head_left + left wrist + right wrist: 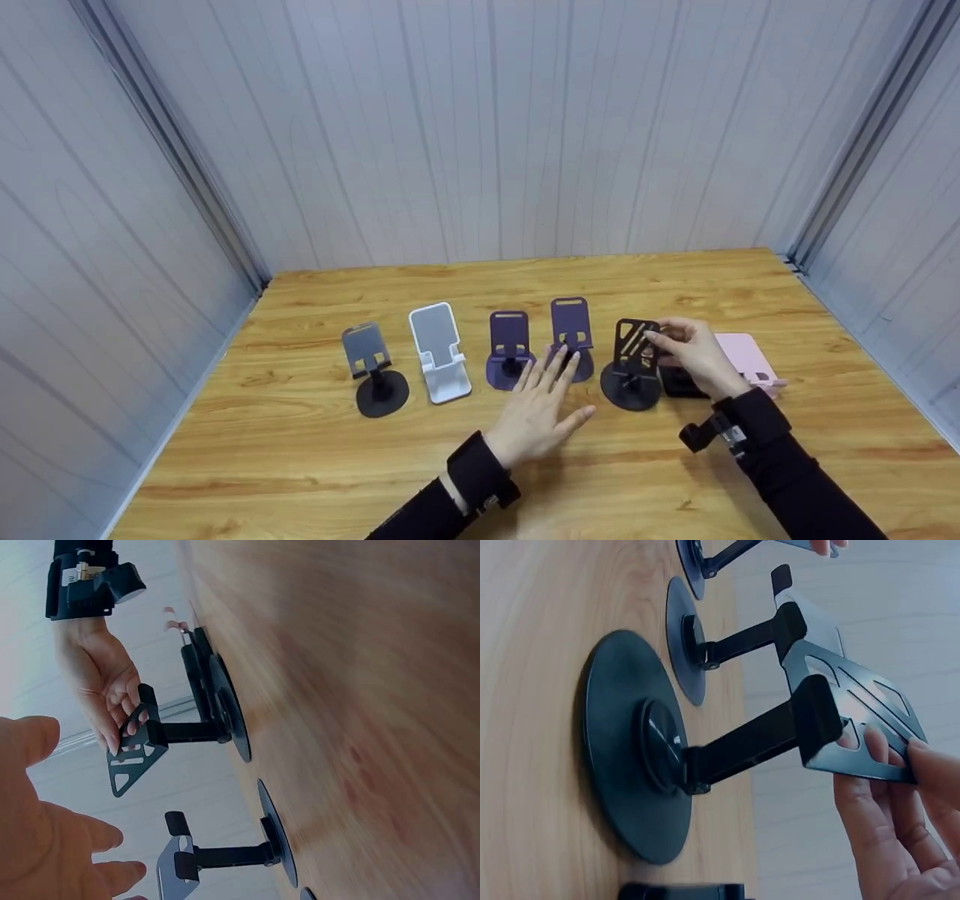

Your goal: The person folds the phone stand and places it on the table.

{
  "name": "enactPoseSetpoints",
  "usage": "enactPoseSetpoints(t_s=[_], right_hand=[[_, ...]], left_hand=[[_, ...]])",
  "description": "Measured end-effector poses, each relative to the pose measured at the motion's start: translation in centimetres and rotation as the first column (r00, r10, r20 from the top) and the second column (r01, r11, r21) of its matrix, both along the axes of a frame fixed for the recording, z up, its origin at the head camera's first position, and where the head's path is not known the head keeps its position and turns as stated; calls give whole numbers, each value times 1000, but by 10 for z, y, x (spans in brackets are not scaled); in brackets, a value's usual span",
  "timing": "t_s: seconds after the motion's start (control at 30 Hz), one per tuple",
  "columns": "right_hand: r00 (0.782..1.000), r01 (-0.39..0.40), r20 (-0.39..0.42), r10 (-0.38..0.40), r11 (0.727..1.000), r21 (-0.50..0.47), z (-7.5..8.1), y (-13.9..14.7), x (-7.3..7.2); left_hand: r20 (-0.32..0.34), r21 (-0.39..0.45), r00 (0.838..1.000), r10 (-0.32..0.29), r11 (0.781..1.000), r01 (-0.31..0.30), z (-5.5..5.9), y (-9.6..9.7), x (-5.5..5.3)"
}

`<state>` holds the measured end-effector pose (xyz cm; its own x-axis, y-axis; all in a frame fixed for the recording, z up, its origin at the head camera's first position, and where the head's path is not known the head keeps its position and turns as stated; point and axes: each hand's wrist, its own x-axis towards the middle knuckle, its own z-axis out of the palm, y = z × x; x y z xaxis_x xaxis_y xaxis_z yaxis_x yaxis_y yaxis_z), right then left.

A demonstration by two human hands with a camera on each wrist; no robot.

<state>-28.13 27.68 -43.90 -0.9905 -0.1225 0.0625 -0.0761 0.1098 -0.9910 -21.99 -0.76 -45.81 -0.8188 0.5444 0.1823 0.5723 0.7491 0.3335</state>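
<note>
Black stand (634,368) has its right edge in the right grip (698,355).

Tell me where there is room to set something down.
Bare table lies left of the gray stand and behind the row, toward the back wall. Crowded: right end, where the right hand holds the black stand near a pink item, and the middle, with the left hand by purple stands.

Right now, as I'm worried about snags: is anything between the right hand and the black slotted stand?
Nothing visible is: the right hand pinches the black slotted stand by its upper part.
</note>
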Motion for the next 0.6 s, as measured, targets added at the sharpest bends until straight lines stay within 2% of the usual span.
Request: enactPoseSetpoints(t_s=[0.23, 0.33, 0.4, 0.5, 0.57, 0.6], right_hand=[[990, 104, -97, -99, 993, 49, 14, -12, 9], [982, 135, -144, -125, 989, 64, 21, -19, 16], [974, 158, -173, -146, 986, 58, 26, -23, 20], [965, 177, -199, -169, 984, 23, 33, -30, 27], [960, 184, -216, -179, 983, 5, 38, -34, 31], [957, 187, -225, -183, 982, -4, 40, -35, 34]], left_hand=[[82, 122, 996, -36, 992, 26, 1, 0, -3], [94, 220, 993, -77, 974, 54, -7, -2, -10], [81, 294, 992, -101, 953, 74, -27, -2, -23], [121, 406, 984, -133, 911, 74, -46, -2, -37], [196, 501, 967, -164, 864, 45, -45, -1, -38], [258, 548, 950, -177, 836, 6, -36, -1, -33]])
